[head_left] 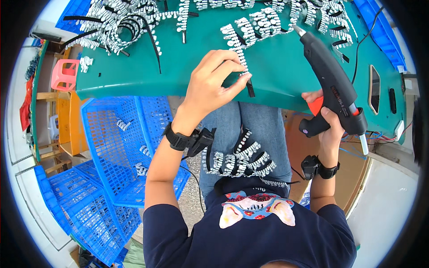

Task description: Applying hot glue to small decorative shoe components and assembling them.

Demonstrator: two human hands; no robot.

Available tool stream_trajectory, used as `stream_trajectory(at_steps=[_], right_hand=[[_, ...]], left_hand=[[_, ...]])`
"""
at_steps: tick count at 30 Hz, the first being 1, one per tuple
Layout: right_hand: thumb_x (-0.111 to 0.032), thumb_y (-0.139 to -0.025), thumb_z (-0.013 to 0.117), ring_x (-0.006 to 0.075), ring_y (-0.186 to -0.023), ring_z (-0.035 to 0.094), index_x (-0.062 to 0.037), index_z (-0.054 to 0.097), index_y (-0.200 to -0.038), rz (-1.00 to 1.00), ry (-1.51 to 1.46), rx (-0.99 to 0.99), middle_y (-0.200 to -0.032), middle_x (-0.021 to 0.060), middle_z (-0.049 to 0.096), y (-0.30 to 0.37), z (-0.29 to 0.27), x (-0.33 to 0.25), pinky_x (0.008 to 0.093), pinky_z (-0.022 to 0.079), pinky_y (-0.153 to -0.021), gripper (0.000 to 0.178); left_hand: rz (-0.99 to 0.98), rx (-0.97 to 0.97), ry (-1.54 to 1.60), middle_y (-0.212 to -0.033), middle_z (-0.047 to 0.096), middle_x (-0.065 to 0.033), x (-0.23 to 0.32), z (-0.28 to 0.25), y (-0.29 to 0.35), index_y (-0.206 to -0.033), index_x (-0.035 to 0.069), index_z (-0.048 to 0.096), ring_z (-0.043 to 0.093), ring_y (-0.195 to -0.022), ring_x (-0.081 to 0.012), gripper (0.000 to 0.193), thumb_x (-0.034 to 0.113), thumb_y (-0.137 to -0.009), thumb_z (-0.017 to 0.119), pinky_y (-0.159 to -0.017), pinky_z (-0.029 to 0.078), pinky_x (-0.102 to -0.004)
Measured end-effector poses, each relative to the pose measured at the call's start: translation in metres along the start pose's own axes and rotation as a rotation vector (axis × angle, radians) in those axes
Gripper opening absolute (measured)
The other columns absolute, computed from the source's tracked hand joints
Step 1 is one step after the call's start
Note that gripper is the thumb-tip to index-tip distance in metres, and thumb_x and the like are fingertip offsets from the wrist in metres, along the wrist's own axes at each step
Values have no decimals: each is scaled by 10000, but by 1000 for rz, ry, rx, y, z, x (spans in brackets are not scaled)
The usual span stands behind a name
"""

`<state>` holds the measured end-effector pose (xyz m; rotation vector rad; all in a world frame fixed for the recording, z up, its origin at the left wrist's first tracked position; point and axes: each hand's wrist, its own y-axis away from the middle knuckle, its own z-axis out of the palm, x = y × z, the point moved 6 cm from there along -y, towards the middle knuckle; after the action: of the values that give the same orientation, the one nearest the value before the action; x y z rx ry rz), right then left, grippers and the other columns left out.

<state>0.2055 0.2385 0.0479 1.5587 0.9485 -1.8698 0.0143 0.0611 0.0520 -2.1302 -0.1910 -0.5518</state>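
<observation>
My left hand [213,82] pinches the near end of a black strip studded with clear rhinestones [236,44], pressing it on the green table [277,67] close to the front edge. My right hand [330,123] grips a black hot glue gun [333,85] with an orange trigger; its nozzle points up and away over the table, to the right of the strip. Several more rhinestone strips [241,158] lie across my lap on my jeans. Both wrists wear black bands.
Many finished rhinestone strips [129,20] are spread over the far part of the table. Blue plastic crates [118,143] stand on the floor at my left, a few strips inside. A pink stool [65,73] and wooden frames are further left. A black cable [364,42] crosses the table's right side.
</observation>
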Motion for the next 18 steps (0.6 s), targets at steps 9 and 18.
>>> stream_trajectory(at_steps=[9,18], right_hand=[[-180,-729,546,352,-934,636,91,517,-1201,-29,-145,-31,-910,192,620,-25,-8,17,517,472,-933,545],[-171,-737,550,321,-894,630,94,521,-1192,-17,-239,-37,-920,185,610,-32,-11,22,515,476,-915,527]], left_hand=[[-80,-128,-2,-922,622,-70,3,4,-4,-804,40,643,598,-849,-212,158,35,-712,772,-738,493,-321],[-19,-138,-59,-851,630,-69,0,-7,-14,-818,14,621,594,-834,-186,88,81,-871,643,-718,477,-289]])
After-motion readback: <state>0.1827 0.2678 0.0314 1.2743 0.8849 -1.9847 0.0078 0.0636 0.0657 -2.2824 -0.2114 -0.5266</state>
